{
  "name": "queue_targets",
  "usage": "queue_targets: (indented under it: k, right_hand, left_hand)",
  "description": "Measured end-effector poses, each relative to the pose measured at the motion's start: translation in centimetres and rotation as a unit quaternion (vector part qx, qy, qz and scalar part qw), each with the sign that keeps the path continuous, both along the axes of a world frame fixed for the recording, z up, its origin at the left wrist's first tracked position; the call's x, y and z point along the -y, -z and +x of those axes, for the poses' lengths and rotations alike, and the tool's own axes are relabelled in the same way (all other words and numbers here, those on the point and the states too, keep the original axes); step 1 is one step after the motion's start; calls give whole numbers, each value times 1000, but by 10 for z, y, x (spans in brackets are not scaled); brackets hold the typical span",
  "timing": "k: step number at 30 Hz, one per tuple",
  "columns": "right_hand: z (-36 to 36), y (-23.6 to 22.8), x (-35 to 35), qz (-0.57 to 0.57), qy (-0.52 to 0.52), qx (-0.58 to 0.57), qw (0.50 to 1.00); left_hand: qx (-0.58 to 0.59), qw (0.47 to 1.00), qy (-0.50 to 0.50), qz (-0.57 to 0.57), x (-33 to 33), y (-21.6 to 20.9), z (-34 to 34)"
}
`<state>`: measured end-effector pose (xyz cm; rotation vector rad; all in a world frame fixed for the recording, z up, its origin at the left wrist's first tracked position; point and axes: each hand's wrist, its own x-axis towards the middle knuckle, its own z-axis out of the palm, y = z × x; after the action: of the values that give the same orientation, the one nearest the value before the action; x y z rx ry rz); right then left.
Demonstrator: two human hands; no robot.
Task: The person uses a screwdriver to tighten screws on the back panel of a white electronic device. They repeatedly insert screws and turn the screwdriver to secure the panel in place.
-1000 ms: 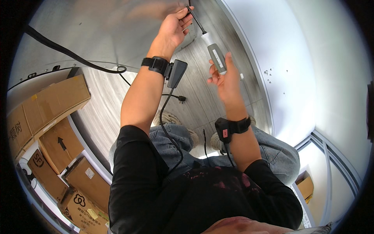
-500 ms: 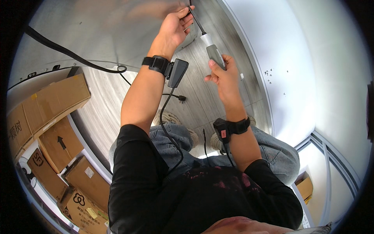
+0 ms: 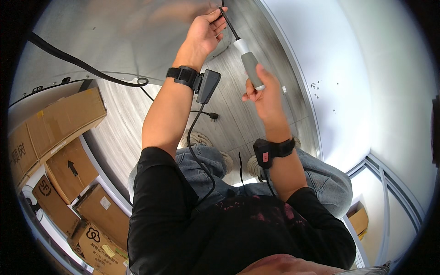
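A screwdriver [image 3: 250,64] with a grey and white handle and a long dark shaft slants up and away from me. My right hand [image 3: 266,89] grips the butt of its handle, thumb along one side and fingers curled beneath. Beside the edge of a shiny metal panel [image 3: 123,41], my left hand [image 3: 205,33] pinches the far end of the shaft between thumb and forefinger, the other fingers loosely bent. Whatever the tip meets is hidden by those fingertips. Both wrists carry black strapped devices with cables.
A thick black cable [image 3: 78,59] crosses the panel at left. A black plug [image 3: 213,115] lies on the grey wood-look floor [image 3: 229,98]. Cardboard boxes [image 3: 64,114] are stacked at left. Several small screw-like bits [image 3: 315,89] rest on the white surface [image 3: 339,55] at right.
My right hand has shifted its grip, the thumb lifting and the fingers sliding back toward the handle's butt, so more of the handle shows. The left hand has barely moved.
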<state>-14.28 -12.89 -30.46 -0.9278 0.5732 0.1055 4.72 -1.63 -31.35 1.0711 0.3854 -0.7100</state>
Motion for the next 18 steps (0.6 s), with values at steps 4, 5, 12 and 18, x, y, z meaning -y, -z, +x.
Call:
queue_targets:
  k: [4,5,12,18]
  right_hand:
    - [0,3,6,121,0,-1,993]
    - [0,2,6,121,0,-5,993]
    - [-2,7,7,147,2,-4,989]
    - [-4,-1,18,3,31,-28,999]
  left_hand:
    - [4,1000,5,-6,0,0,-1]
    - [4,1000,4,-5,0,0,-1]
    - [5,1000,3,-2,0,2,-1]
    - [13,1000,6,10,1,5,-3]
